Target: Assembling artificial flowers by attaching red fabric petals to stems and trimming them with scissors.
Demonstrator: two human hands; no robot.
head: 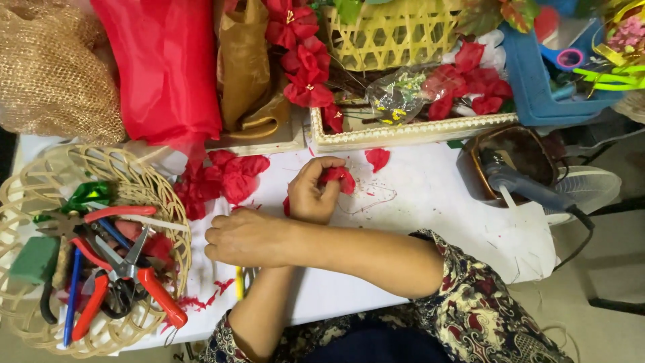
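Where the forearms cross over the white table (416,202), the head view shows the left hand (314,195) farther up the tabletop. Its fingers are pinched narrowly on a small red fabric flower piece (341,179), which is held just above the table surface near the middle.

- The right hand (245,236) lies on the table nearer the body. Its fingers are curled loosely under, and I cannot tell whether anything is inside them.
- A heap of red petals (222,178) sits just left of the left hand. One loose petal (377,158) lies to its upper right, near a cream tray (410,133).
- The tray holds more red flowers and a clear plastic bag (396,94).
- A round woven basket (171,215) stands at the far left. In it are red-handled pliers (158,292), scissors (124,265), green ribbon (91,193) and a green foam block (33,259).
- Red sheer cloth (161,67) and gold mesh (54,67) are at the table's back edge.
- A glue gun (517,180) rests in a brown dish (531,144) at the right.
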